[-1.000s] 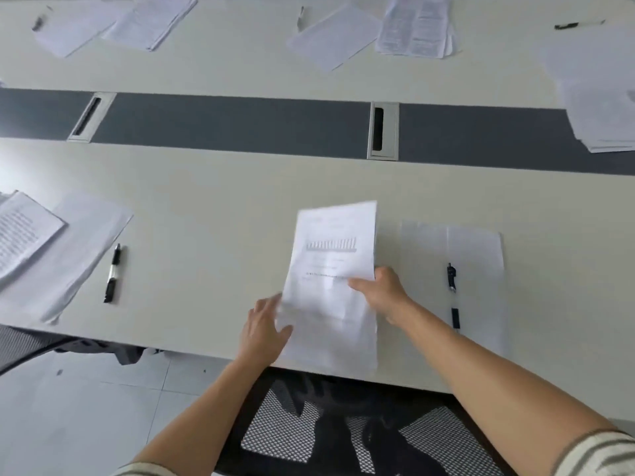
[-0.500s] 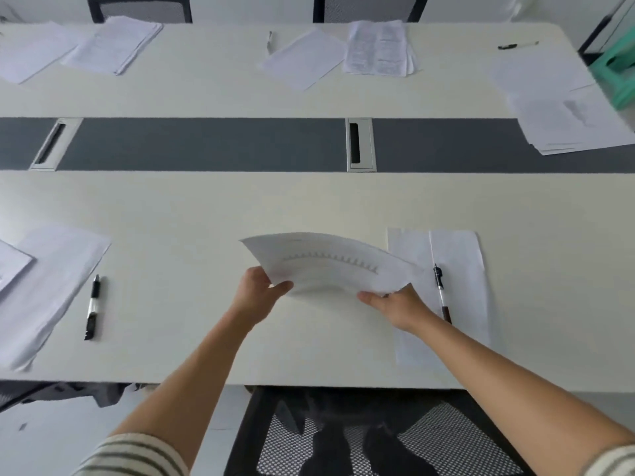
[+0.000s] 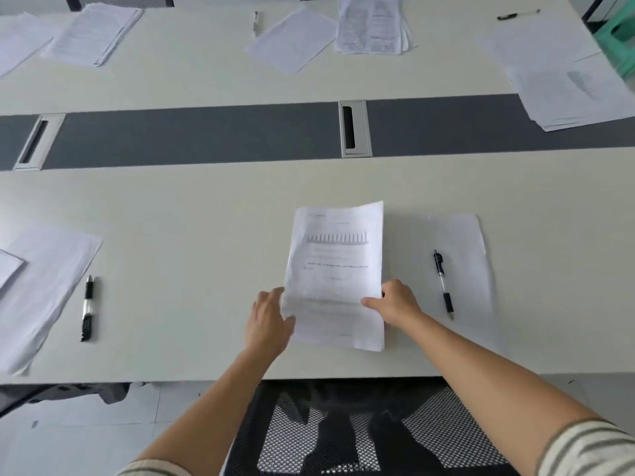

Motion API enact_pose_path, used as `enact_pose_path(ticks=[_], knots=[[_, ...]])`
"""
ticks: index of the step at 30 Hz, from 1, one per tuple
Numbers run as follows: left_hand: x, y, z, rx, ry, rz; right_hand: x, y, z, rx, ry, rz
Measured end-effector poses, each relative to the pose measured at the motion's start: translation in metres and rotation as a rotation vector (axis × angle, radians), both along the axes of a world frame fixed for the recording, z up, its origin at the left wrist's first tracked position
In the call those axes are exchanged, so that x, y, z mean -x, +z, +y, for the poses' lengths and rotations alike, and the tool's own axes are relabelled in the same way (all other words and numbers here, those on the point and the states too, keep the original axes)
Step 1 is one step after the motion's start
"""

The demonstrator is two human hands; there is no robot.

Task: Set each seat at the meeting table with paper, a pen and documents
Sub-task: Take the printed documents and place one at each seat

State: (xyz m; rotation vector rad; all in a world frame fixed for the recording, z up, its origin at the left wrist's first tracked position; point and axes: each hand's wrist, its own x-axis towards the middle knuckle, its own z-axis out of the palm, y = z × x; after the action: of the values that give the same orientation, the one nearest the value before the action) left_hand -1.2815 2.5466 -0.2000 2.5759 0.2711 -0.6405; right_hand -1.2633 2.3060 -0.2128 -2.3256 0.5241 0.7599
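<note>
Where view is cut or blurred: print on the document [image 3: 338,269] is too soft to read, apart from a dark row of bars toward its far end. The fingertips of both hands pass out of sight at its side edges. A cropped sheet [image 3: 8,269] at the left edge of the frame and a green object [image 3: 618,32] at upper right are both cut by the border.
Left hand [image 3: 269,321]: grip closed on the document's left edge, in its lower half. The thumb is laid on top and the fingers run to the edge.
Right hand [image 3: 395,304]: grip closed on the right edge, opposite the left. The thumb is on the page and the fingers are hidden beneath.
Document, place: centre of the frame, on the near half of the bench [image 3: 189,235], above the mesh chair [image 3: 343,431]. Several leaves show at its near edge and the far right corner curls up. Whether it lies fully flat cannot be told.
Document, axis: long axis runs from the near bench edge toward the dark strip [image 3: 206,135], heading end far, leaning slightly right.
Blank sheet [image 3: 470,269]: just right of the document, lying the same way.
Pen [image 3: 443,285]: on the blank sheet's left part, long axis near to far, tip toward the near edge.
Left of frame: second sheet [image 3: 51,286] under the cropped sheet, with the second pen [image 3: 87,309] just beside it on bare bench.
Far side: upper-left stack [image 3: 92,34], printed stack [image 3: 372,25], upper-right pile [image 3: 567,80].
</note>
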Motion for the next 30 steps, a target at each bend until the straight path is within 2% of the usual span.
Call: enact_pose_path(ticks=[3,6,8,11,30], knots=[[0.016,-0.006,-0.015,-0.108,-0.293,-0.022,0.006,0.01,-0.016,0.211,0.08,-0.094],[0.023,-0.016,-0.021,-0.196,-0.45,0.015,0.021,0.014,-0.054,0.393,0.072,-0.318],[0.024,-0.022,-0.02,-0.224,-0.494,0.026,0.034,0.006,-0.081,0.41,0.141,-0.27],[0.029,-0.027,-0.017,-0.235,-0.499,0.012,0.049,-0.013,-0.1,0.421,0.244,-0.079],[0.045,-0.025,-0.021,-0.266,-0.436,-0.017,0.054,-0.01,-0.083,0.4,0.228,-0.102]])
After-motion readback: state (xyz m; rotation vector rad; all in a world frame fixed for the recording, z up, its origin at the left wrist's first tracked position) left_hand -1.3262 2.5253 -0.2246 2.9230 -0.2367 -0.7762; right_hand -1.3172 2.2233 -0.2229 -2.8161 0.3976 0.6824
